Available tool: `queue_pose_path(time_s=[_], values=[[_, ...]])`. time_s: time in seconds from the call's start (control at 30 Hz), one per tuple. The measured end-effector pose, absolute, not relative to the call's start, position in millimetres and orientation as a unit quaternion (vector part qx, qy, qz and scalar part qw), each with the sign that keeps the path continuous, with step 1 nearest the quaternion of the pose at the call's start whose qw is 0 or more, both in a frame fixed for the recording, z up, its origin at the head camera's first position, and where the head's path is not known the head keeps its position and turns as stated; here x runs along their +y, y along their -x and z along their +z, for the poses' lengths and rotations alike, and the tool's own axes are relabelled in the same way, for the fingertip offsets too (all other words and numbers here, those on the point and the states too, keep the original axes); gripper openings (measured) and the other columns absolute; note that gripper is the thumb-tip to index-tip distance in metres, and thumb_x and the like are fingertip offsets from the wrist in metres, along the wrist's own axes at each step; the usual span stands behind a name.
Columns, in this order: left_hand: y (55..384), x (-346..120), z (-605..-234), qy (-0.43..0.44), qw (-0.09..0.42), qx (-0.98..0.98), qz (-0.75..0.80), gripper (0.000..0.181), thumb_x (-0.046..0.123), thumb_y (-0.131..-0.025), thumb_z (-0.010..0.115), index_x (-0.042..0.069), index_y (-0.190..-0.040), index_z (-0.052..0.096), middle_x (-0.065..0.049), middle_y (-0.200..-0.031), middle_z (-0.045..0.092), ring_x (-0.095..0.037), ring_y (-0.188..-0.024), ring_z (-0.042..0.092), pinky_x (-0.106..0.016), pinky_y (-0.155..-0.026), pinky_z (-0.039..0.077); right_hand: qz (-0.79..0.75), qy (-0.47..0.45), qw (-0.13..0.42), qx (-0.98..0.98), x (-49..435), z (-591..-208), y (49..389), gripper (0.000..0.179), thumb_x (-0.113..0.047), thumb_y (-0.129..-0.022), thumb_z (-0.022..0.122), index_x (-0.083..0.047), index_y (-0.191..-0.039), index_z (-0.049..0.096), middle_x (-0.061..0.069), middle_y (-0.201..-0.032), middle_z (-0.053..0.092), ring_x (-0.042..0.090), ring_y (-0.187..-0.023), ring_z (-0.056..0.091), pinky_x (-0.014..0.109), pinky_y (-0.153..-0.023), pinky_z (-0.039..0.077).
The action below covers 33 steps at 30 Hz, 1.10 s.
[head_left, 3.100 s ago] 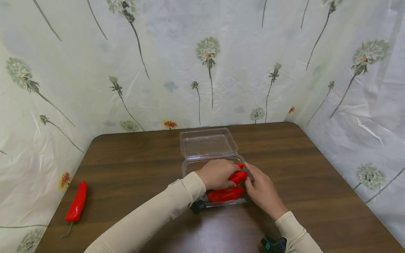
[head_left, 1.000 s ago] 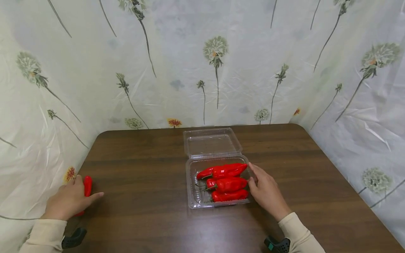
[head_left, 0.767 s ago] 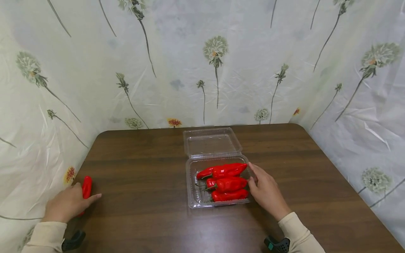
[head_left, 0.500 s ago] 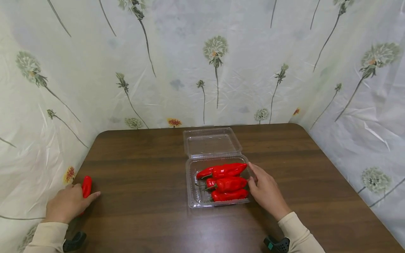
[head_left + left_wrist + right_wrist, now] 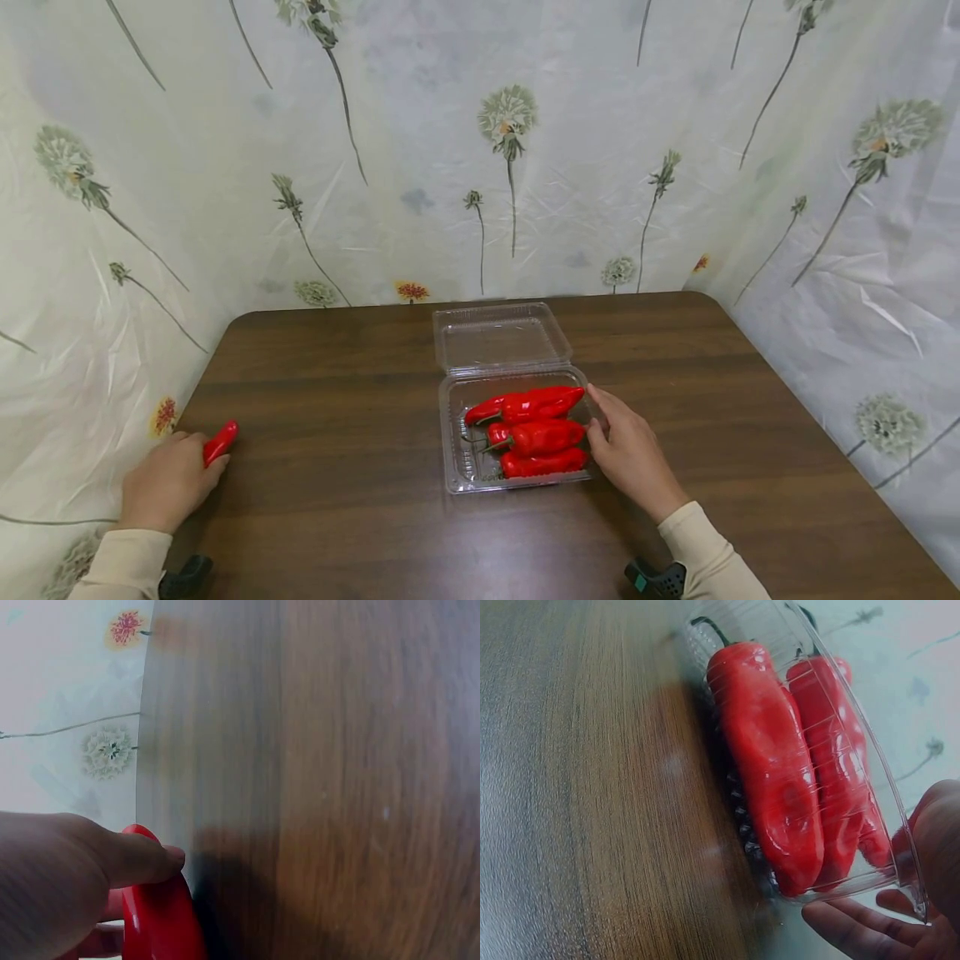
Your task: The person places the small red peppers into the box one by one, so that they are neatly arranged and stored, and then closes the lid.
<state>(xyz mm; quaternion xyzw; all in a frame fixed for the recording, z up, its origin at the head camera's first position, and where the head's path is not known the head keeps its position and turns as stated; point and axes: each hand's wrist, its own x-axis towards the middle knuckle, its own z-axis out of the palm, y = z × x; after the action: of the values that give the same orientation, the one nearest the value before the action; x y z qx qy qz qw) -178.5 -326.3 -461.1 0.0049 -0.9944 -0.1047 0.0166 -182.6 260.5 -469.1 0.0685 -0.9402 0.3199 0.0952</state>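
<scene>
At the table's left side my left hand (image 5: pixel 168 483) grips a red pepper (image 5: pixel 220 443), whose tip points away to the right. In the left wrist view the thumb (image 5: pixel 154 859) presses against the pepper (image 5: pixel 161 922), and other fingers show behind it. A clear plastic clamshell box (image 5: pixel 457 479) lies unfolded at the centre, its lid (image 5: pixel 498 337) tipped back. Several red peppers (image 5: pixel 543 437) lie side by side in it, stems to the left. My right hand (image 5: pixel 633 454) rests against the box's right wall, its fingers (image 5: pixel 855 926) fairly straight along the outside.
The brown wooden table (image 5: pixel 345 400) has rounded far corners. A pale sheet with dandelion prints (image 5: pixel 420 150) hangs behind it and along both sides. Dark wrist devices (image 5: pixel 656 577) sit below both hands.
The left hand has left the box for the lone pepper at the left, and its fingers have closed round it. That pepper has turned and shifted slightly right. The right hand stays at the box.
</scene>
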Motion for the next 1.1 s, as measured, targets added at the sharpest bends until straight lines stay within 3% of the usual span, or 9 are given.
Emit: queue_pose_path(time_s=[0.3, 0.47, 0.6, 0.87, 1.1], values=[[181.2, -305.8, -457.5, 0.021, 0.014, -0.991, -0.129, 0.031, 0.023, -0.089, 0.073, -0.003, -0.106, 0.068, -0.011, -0.082, 0.066, -0.022, -0.063, 0.057, -0.041, -0.053, 0.044, 0.319, -0.067, 0.094, -0.941, 260.4, -468.8, 182.6, 0.058, -0.006, -0.095, 0.062, -0.001, -0.15, 0.045, 0.018, -0.145, 0.053, 0.017, -0.068, 0.051, 0.024, -0.053, 0.05], [181.9, -283.7, -449.5, 0.03, 0.007, -0.989, -0.143, 0.041, 0.028, -0.091, 0.073, -0.002, -0.118, 0.066, -0.016, -0.093, 0.07, -0.024, -0.067, 0.059, -0.043, -0.052, 0.046, 0.322, -0.066, 0.09, -0.94, 260.0, -467.9, 182.2, 0.058, -0.006, -0.095, 0.063, -0.001, -0.15, 0.045, 0.018, -0.143, 0.054, 0.017, -0.067, 0.051, 0.024, -0.052, 0.05], [184.0, -260.6, -442.2, 0.055, 0.022, -0.987, -0.152, 0.043, 0.028, -0.09, 0.075, -0.002, -0.12, 0.066, -0.018, -0.1, 0.071, -0.025, -0.071, 0.061, -0.046, -0.054, 0.049, 0.322, -0.066, 0.09, -0.94, 259.4, -467.2, 181.7, 0.058, -0.005, -0.095, 0.063, -0.001, -0.15, 0.045, 0.019, -0.145, 0.052, 0.017, -0.068, 0.051, 0.024, -0.052, 0.05], [190.7, -203.9, -421.1, 0.125, 0.057, -0.978, -0.158, 0.033, 0.027, -0.088, 0.078, 0.006, -0.113, 0.071, -0.003, -0.092, 0.069, -0.017, -0.069, 0.057, -0.039, -0.055, 0.048, 0.315, -0.071, 0.098, -0.941, 260.2, -467.7, 182.1, 0.056, -0.005, -0.095, 0.062, -0.001, -0.149, 0.046, 0.018, -0.143, 0.054, 0.015, -0.063, 0.048, 0.024, -0.05, 0.046], [198.3, -146.1, -405.2, 0.185, 0.064, -0.969, -0.149, 0.028, 0.026, -0.086, 0.08, 0.012, -0.11, 0.073, 0.002, -0.09, 0.068, -0.013, -0.069, 0.055, -0.034, -0.054, 0.046, 0.309, -0.075, 0.107, -0.942, 260.5, -468.2, 182.2, 0.055, -0.004, -0.095, 0.061, 0.0, -0.148, 0.048, 0.02, -0.145, 0.053, 0.015, -0.063, 0.047, 0.024, -0.05, 0.044]])
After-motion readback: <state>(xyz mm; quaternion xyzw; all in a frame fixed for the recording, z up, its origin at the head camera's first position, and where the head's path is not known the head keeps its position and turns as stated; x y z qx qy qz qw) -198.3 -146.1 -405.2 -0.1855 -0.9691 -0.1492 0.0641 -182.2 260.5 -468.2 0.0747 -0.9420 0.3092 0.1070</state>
